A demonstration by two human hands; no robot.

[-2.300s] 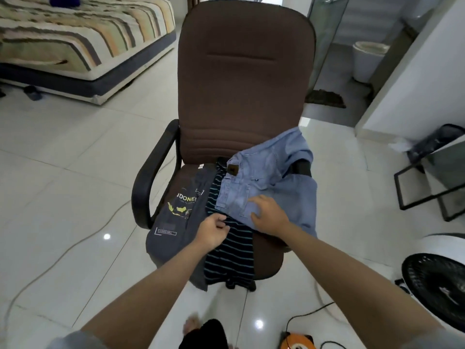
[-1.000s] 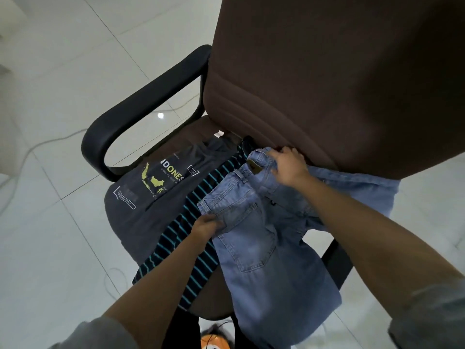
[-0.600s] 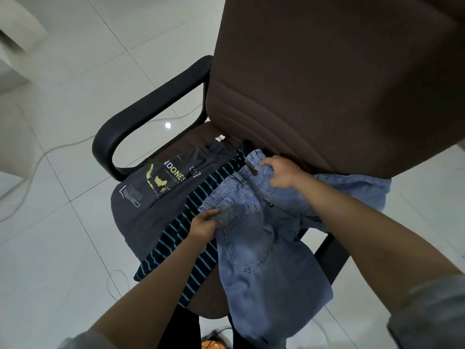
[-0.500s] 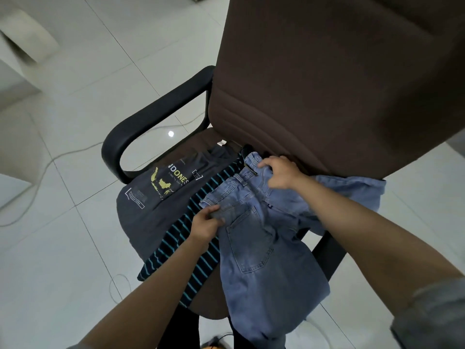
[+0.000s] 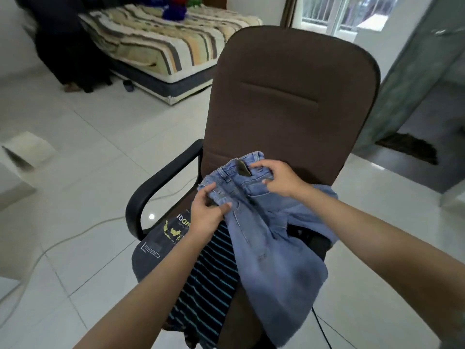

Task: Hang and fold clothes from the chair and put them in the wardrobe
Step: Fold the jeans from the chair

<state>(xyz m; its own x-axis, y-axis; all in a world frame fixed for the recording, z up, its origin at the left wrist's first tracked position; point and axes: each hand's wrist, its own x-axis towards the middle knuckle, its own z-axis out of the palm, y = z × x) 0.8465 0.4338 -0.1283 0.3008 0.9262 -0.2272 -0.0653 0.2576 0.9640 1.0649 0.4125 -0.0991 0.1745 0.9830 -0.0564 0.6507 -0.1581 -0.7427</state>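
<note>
Above seat of brown upholstered office chair [image 5: 289, 96], light-blue denim jeans [image 5: 271, 248] are held up by waistband, legs draped down. Waistband pinched by left hand [image 5: 206, 212] at L end, gripped by right hand [image 5: 279, 178] near dark patch.

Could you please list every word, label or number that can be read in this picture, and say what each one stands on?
"DON": white letters, cut off by the left hand, on the grey T-shirt on the chair seat.
Small boxed label lower on the same T-shirt: too small and blurred to read.
Fine line under "DON": too small to read.
Dark patch on the waistband of the jeans: no text readable.
Nothing else legible.
</note>
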